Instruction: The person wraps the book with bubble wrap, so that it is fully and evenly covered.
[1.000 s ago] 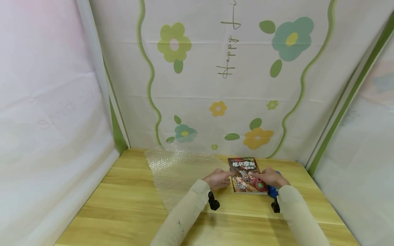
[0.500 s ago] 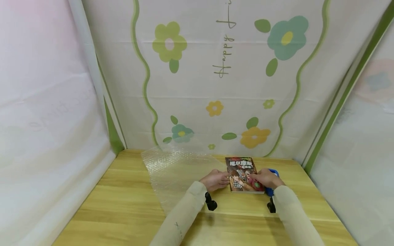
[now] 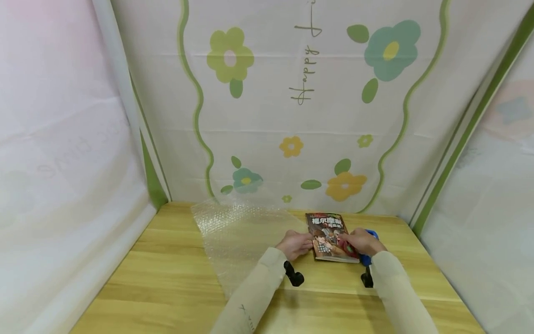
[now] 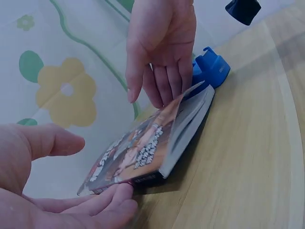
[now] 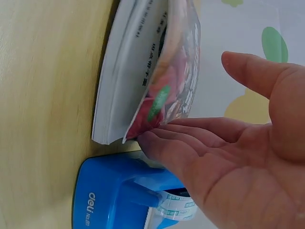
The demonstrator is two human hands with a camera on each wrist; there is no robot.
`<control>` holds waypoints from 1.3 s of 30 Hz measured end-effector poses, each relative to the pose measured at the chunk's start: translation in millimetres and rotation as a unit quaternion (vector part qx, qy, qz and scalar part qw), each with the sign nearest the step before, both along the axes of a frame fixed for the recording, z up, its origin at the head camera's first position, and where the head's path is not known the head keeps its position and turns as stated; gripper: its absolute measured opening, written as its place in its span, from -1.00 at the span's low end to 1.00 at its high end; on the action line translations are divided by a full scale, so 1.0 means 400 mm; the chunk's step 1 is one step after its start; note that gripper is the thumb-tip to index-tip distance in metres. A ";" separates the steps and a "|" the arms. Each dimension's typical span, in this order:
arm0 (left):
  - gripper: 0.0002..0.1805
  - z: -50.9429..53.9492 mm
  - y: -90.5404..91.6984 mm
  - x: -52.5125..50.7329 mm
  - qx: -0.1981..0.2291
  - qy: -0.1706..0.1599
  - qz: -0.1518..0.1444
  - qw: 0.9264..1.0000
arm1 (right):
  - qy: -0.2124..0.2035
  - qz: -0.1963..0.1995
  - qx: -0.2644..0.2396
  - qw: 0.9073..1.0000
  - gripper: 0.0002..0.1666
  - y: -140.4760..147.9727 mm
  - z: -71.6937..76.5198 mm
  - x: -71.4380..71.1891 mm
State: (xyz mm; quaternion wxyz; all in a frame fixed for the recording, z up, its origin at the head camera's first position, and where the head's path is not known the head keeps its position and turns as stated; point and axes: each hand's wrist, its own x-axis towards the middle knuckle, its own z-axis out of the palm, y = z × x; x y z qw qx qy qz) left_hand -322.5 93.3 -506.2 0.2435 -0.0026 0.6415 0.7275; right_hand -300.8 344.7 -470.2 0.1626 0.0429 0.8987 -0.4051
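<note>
A paperback book (image 3: 327, 232) with a colourful illustrated cover lies on the table. My left hand (image 3: 294, 244) is at its left edge. In the left wrist view, fingers touch the spine (image 4: 148, 179) while the thumb stays apart above it. At the opposite edge is my right hand (image 3: 362, 242). Its extended fingertips touch the lifted front cover (image 5: 162, 93) in the right wrist view, with the thumb held clear. Some white pages (image 5: 126, 67) show below the raised cover. A blue tape dispenser (image 5: 112, 191) stands beside the book, close to the right hand and partly hidden by it.
A clear sheet of bubble wrap (image 3: 233, 232) lies left of the book, reaching the back of the wooden table (image 3: 158, 278). Flower-printed cloth (image 3: 258, 116) hangs behind and at both sides. Black camera mounts (image 3: 294, 274) stick out below the wrists.
The book's front cover now lifts and bows at its right side. My left fingers straightened against the spine after being curled with a pointing finger. The right hand has stayed at the book's right edge.
</note>
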 end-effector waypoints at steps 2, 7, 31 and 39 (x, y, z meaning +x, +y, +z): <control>-0.49 -0.001 0.008 -0.003 0.001 -0.003 0.021 1.000 | 0.001 0.007 -0.005 1.000 -0.29 0.001 0.003 -0.001; -0.62 -0.014 0.031 -0.010 0.022 -0.004 0.041 0.999 | 0.001 0.006 -0.006 1.000 -0.28 -0.005 0.003 0.000; -0.56 -0.020 0.076 0.002 0.034 0.016 0.056 0.998 | 0.009 -0.025 0.004 1.000 -0.36 -0.002 -0.011 0.006; -0.70 -0.012 0.066 -0.012 0.063 -0.004 0.064 0.996 | 0.024 -0.055 0.036 0.998 -0.32 0.005 -0.006 0.006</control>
